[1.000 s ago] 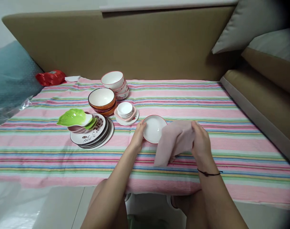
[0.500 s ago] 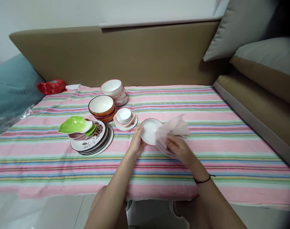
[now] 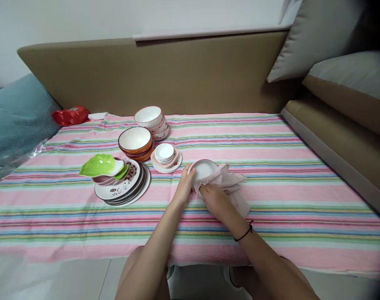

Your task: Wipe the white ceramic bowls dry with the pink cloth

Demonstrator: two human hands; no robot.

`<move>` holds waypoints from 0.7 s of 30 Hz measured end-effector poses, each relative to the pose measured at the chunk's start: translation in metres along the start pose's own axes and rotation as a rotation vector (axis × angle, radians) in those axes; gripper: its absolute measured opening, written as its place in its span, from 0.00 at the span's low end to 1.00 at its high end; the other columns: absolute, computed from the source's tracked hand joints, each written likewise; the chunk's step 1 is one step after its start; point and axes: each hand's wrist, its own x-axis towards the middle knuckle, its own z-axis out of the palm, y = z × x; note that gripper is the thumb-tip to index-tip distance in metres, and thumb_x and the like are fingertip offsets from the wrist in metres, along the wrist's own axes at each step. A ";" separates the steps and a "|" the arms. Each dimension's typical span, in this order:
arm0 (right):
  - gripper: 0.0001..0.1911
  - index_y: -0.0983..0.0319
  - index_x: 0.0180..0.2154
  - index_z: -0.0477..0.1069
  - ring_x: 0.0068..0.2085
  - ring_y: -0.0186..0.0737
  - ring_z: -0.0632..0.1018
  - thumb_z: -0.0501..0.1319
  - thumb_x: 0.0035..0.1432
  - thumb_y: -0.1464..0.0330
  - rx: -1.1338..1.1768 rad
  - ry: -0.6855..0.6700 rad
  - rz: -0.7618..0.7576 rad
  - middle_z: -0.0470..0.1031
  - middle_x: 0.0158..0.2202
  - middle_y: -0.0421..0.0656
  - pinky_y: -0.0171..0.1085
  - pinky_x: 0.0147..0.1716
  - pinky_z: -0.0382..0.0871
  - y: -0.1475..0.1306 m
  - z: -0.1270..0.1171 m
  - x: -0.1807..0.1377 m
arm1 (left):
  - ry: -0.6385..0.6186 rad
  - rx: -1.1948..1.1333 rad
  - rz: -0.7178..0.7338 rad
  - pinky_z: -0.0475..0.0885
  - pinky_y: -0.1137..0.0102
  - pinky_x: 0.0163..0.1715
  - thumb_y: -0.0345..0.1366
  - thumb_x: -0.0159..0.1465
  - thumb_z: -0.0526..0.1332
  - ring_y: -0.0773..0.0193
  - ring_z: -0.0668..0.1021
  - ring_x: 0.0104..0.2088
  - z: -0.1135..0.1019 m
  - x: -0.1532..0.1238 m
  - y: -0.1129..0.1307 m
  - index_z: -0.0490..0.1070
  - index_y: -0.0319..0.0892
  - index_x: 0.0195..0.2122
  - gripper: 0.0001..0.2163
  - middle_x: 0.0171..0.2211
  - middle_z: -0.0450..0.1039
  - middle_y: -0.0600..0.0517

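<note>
The left grip (image 3: 184, 184) is clamping the left side of a white bowl (image 3: 205, 168) with a red rim, which is leaning between both grips. The right grip (image 3: 215, 201) is bunching a pale pink cloth (image 3: 232, 183) and holding it over the bowl's near right side, hiding that part. Compared with half a second ago, the right grip is now sitting farther left, closer to the left grip, and more of the bowl is being covered. The stacked dishes are staying in place. Left of and beyond the left grip, small white dishes (image 3: 164, 151) are sitting stacked; farther left, plates (image 3: 118, 192) and brown-sided bowls (image 3: 135, 141) are crowding that side. Right of the right grip, a striped cloth (image 3: 290, 179) is stretching toward a brown cushion (image 3: 330, 139). Beyond both grips it is reaching a backrest (image 3: 193, 79); its front edge is running above the person's knees.
</note>
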 end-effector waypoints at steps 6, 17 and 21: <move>0.16 0.67 0.45 0.72 0.43 0.45 0.79 0.53 0.58 0.80 0.100 0.002 -0.001 0.79 0.42 0.51 0.42 0.46 0.72 -0.009 -0.003 -0.007 | -0.027 0.004 -0.011 0.66 0.63 0.53 0.45 0.63 0.59 0.53 0.70 0.57 -0.001 0.000 0.002 0.67 0.46 0.55 0.19 0.57 0.69 0.48; 0.14 0.67 0.46 0.69 0.49 0.53 0.76 0.61 0.57 0.72 0.252 -0.023 0.071 0.77 0.47 0.54 0.47 0.49 0.70 -0.019 -0.006 -0.009 | -0.022 -0.036 -0.014 0.67 0.68 0.52 0.43 0.61 0.64 0.56 0.71 0.55 0.002 -0.005 0.005 0.70 0.47 0.51 0.17 0.55 0.70 0.50; 0.13 0.63 0.43 0.66 0.42 0.48 0.76 0.63 0.58 0.66 0.482 -0.039 0.044 0.76 0.43 0.48 0.42 0.40 0.71 -0.026 -0.012 -0.004 | 0.043 -0.026 -0.043 0.66 0.69 0.52 0.44 0.60 0.65 0.57 0.70 0.56 0.000 -0.003 0.004 0.71 0.48 0.50 0.17 0.55 0.70 0.51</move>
